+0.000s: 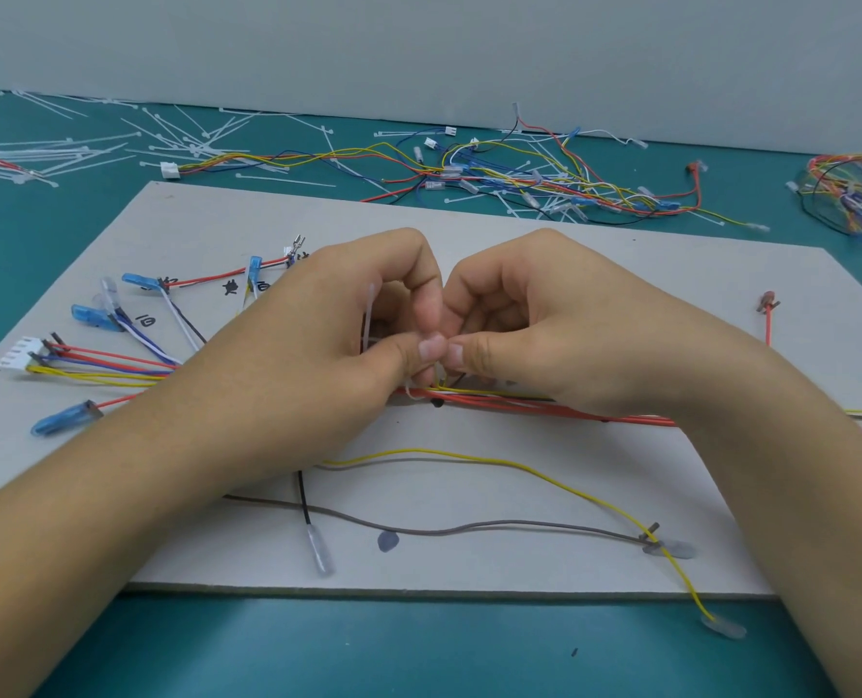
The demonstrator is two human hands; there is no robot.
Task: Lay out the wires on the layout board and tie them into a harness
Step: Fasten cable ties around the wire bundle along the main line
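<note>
Evidently the step in hand is closing a tie round the trunk of the harness; both hands meet over the middle of the layout board (469, 244), thumbs touching tip to tip. The left hand (318, 350) pinches the white cable tie (370, 314), whose free length stands up past its curled fingers; the right hand (545, 335) is curled too and seems to pinch the same tie just above the wire bundle (499, 401) — whether on head or tail is hidden by the thumbs. To do it well, I would gather every strand into the loop before feeding the tail through, hold the bundle flat on its line, and pull snug without crushing the insulation; a strand left outside would mean cutting the tie off. The bundle is a thin run of red, yellow and white wires lying across the board from left to right, passing under both hands; at its left end it fans out to a white connector (18, 352) and blue-sleeved terminals (91, 317). A yellow wire (469, 457) and a grey wire (469, 528) lie loose nearer the person, apart from the bundle — probably branches not yet tied.
</note>
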